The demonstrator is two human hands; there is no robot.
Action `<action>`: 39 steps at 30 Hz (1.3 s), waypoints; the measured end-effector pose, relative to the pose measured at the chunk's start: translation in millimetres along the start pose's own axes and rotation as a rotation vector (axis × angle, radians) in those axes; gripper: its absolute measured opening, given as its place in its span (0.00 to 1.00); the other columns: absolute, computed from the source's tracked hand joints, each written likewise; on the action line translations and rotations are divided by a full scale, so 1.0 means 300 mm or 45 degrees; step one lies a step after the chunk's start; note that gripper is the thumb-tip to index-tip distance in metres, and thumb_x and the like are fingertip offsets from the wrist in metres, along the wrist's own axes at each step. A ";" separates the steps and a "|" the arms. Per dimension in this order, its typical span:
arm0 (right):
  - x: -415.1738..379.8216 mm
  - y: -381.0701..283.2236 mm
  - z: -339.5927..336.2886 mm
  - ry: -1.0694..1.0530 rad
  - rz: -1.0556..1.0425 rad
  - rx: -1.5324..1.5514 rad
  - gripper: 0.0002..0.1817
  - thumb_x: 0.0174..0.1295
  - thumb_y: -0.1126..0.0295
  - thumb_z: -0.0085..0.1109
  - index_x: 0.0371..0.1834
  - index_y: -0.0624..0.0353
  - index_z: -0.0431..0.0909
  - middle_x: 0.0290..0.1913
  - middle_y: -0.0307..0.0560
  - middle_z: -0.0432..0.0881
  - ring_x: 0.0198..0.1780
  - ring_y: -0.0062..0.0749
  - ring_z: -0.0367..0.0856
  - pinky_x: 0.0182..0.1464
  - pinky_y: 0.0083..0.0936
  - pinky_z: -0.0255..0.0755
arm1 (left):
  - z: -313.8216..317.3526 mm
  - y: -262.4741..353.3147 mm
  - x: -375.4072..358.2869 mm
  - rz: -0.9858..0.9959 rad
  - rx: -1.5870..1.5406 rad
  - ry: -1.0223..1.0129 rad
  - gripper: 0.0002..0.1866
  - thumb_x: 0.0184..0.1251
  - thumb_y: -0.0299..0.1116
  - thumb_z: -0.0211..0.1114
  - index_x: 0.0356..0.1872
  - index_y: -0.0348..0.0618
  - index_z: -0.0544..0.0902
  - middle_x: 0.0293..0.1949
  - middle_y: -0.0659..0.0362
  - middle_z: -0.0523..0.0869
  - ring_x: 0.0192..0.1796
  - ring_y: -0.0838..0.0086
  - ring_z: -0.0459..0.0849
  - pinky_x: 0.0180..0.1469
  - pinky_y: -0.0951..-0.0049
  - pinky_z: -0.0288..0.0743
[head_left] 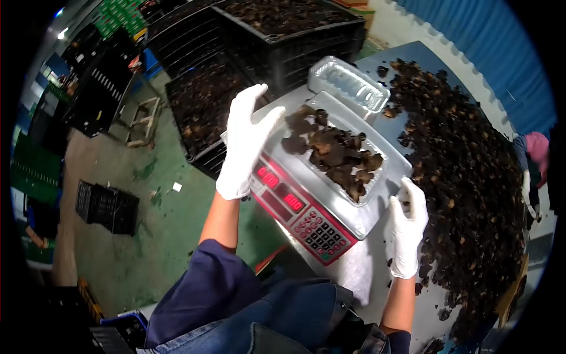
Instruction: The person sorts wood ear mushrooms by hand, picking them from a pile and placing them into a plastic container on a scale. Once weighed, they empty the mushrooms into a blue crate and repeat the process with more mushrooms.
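A red and silver digital scale point(306, 212) stands on the metal table, its red digits lit. On its pan lies a clear plastic tray point(377, 177) holding brown-black fungus pieces point(342, 153) that look like wood ear mushrooms. Some pieces at the tray's far left end are smeared by motion. My left hand point(247, 138), in a white glove, is beside the pan's left edge with thumb and fingers apart and nothing in them. Over on the pan's right side, my right hand point(408, 227), also gloved, has loosely bent fingers, apart and holding nothing.
A big heap of dark mushrooms point(466, 194) covers the table's right side. Empty clear trays point(348, 85) stand behind the scale. Black crates point(283, 53) full of mushrooms are stacked at the back left. At the far right is another person point(533, 153). A black crate point(106, 206) lies on the green floor.
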State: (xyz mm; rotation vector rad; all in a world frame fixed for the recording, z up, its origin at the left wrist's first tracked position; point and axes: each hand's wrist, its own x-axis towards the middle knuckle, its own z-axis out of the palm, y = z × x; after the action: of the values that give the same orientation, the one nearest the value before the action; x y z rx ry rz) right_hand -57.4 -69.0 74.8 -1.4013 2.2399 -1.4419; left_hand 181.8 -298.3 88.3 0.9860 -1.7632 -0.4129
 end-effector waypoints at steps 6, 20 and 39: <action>-0.020 0.053 0.001 0.003 -0.017 0.070 0.25 0.56 0.86 0.66 0.59 0.58 0.80 0.51 0.40 0.79 0.39 0.19 0.74 0.43 0.17 0.73 | -0.065 -0.086 0.080 -0.135 -0.296 -0.559 0.31 0.51 0.33 0.77 0.60 0.41 0.81 0.59 0.56 0.82 0.63 0.68 0.78 0.70 0.67 0.66; -0.086 0.123 -0.072 -0.013 0.232 -0.016 0.21 0.62 0.81 0.61 0.60 0.61 0.79 0.59 0.47 0.79 0.54 0.30 0.78 0.57 0.24 0.72 | 0.094 -0.103 0.121 0.207 0.190 -1.080 0.44 0.46 0.32 0.78 0.70 0.42 0.70 0.61 0.46 0.79 0.66 0.55 0.74 0.71 0.63 0.67; -0.488 0.111 -0.352 0.624 0.961 1.094 0.23 0.78 0.53 0.42 0.66 0.56 0.71 0.52 0.42 0.77 0.44 0.28 0.78 0.45 0.26 0.78 | 0.265 0.482 -0.393 0.263 -0.311 -1.301 0.32 0.60 0.22 0.62 0.69 0.35 0.68 0.56 0.48 0.74 0.59 0.58 0.76 0.65 0.66 0.69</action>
State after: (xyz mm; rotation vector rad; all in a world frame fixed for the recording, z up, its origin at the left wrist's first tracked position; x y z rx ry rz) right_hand -53.5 113.2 54.9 0.0579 1.6165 -2.1107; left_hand 64.9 -132.6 80.6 0.3942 -2.5905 -1.0977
